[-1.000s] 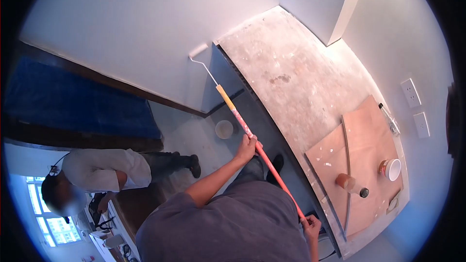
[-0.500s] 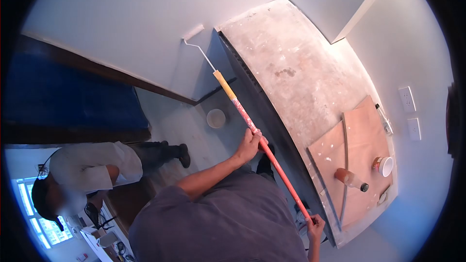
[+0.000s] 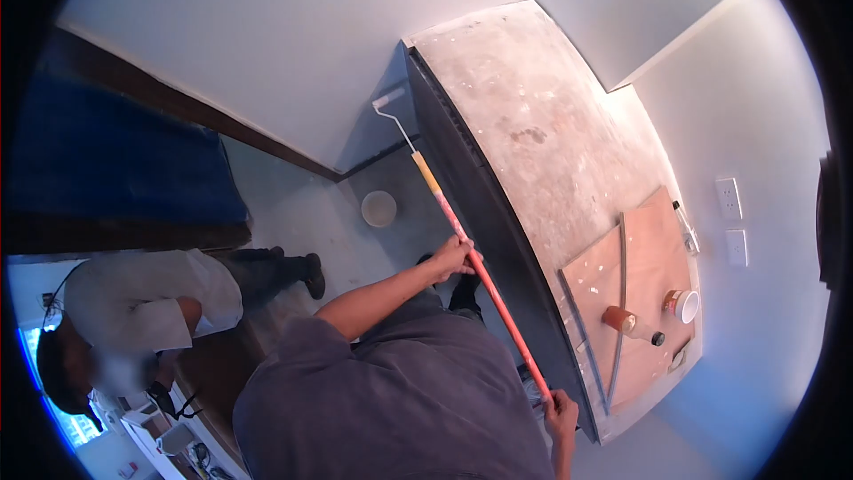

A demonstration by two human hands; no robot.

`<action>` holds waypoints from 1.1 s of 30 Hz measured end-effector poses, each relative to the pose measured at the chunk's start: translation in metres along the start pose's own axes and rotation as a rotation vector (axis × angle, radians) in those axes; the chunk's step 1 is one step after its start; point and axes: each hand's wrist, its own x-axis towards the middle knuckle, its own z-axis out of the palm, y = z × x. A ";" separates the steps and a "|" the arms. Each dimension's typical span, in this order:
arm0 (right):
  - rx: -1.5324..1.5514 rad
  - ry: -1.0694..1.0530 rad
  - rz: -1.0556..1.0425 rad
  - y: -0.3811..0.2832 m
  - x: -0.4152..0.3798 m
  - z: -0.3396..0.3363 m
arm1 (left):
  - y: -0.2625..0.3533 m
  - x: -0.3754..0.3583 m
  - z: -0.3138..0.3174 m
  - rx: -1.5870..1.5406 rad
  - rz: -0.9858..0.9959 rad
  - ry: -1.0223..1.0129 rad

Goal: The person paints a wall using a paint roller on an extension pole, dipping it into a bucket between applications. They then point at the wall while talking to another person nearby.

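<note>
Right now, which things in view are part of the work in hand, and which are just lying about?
In use:
- paint roller against the wall
- red pole, left hand mid-shaft, right hand at the end

Lying about:
- round tub on the floor
- bottle, cup and plywood sheets on the counter

A long paint-spattered countertop (image 3: 533, 116) runs from 12 o'clock toward 4 o'clock. At its 4 o'clock end lie plywood boards (image 3: 653, 258), bearing an orange bottle (image 3: 622, 322) on its side and, just beside it, a small white-rimmed tub (image 3: 682, 305). Two wall sockets (image 3: 730, 198) sit at 3 o'clock. A round bucket (image 3: 378, 208) stands on the floor near centre. At 8 o'clock another person (image 3: 142, 302) in a pale shirt bends over.
</note>
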 end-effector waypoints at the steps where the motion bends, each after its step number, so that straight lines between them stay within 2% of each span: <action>1: -0.122 -0.016 -0.018 -0.001 -0.007 -0.004 | -0.010 -0.002 0.001 -0.016 -0.032 -0.034; 3: -0.288 -0.019 -0.035 -0.004 -0.016 -0.012 | -0.033 0.002 -0.002 -0.063 -0.093 -0.072; 7: -0.307 0.023 -0.125 -0.045 -0.016 -0.021 | -0.064 0.010 -0.021 -0.164 -0.176 -0.032; 10: -0.342 -0.040 -0.144 -0.040 -0.002 -0.017 | -0.088 0.016 -0.065 0.050 -0.223 -0.209; 12: -0.325 -0.075 -0.145 -0.040 0.016 -0.011 | -0.107 0.011 -0.093 0.310 -0.172 -0.035; 14: -0.360 -0.126 -0.150 -0.052 0.038 -0.005 | -0.163 0.033 -0.147 0.583 0.087 0.045; 16: -0.441 -0.127 -0.220 -0.062 0.055 0.003 | -0.199 0.016 -0.184 0.602 0.087 0.349; 18: -0.506 -0.147 -0.220 -0.067 0.073 0.009 | -0.228 -0.012 -0.216 0.555 0.007 0.537; 20: -0.609 -0.190 -0.274 -0.084 0.087 0.016 | -0.254 -0.045 -0.241 0.411 -0.090 0.588; 24: -0.661 -0.219 -0.350 -0.097 0.112 0.050 | -0.343 -0.079 -0.280 0.378 -0.207 0.701; 28: -0.674 -0.221 -0.398 -0.117 0.143 0.089 | -0.364 -0.111 -0.284 0.383 -0.337 0.746; 31: -0.692 -0.200 -0.442 -0.138 0.161 0.112 | -0.367 -0.110 -0.282 0.311 -0.261 0.814; 33: -0.756 -0.199 -0.423 -0.153 0.171 0.127 | -0.348 -0.115 -0.272 0.107 -0.195 0.815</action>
